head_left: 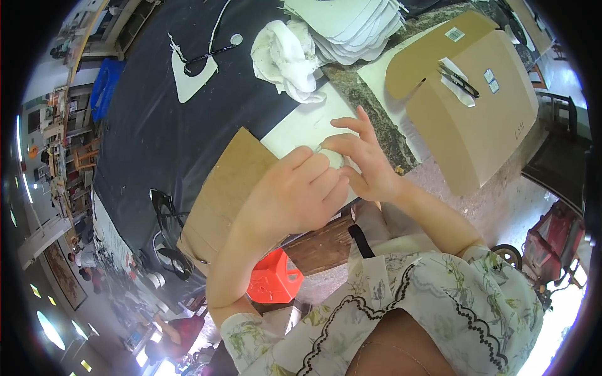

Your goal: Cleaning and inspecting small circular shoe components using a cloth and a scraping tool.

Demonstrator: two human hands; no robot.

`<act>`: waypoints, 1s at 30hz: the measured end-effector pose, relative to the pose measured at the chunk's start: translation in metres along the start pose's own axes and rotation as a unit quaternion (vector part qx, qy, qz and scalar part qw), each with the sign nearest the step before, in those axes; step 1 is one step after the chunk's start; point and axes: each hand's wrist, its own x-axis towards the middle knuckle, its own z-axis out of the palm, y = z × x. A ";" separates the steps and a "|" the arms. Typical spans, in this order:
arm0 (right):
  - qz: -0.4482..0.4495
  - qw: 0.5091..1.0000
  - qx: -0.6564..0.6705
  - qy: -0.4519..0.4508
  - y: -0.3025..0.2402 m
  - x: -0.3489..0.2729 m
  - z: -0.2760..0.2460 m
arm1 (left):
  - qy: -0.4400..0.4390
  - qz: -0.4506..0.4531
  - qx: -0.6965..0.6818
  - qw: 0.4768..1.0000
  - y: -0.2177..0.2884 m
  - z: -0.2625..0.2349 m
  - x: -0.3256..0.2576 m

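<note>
My left hand (301, 191) is closed, its fingers curled against a small pale round thing (333, 158), perhaps a roll or a lid; its kind I cannot make out. From the other side my right hand (367, 153) grips its edge between thumb and forefinger, the other fingers raised. Part of the round thing is hidden by my fingers. Both hands are over a white sheet (288, 135) that lies partly beside a brown cardboard piece (219, 188) on the black-covered table (144, 131).
Beyond my hands lie a crumpled white cloth (285, 59) and a stack of white cut pieces (360, 37). At right, black thread snips (461, 83) rest on brown cardboard (483, 135). A white cutout (191, 81) lies far left; a red plastic stool (276, 282) stands below the table edge.
</note>
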 end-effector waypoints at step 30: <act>0.032 0.999 0.008 0.023 0.001 0.004 -0.005 | 0.533 -0.451 -0.620 0.358 0.050 0.072 -0.008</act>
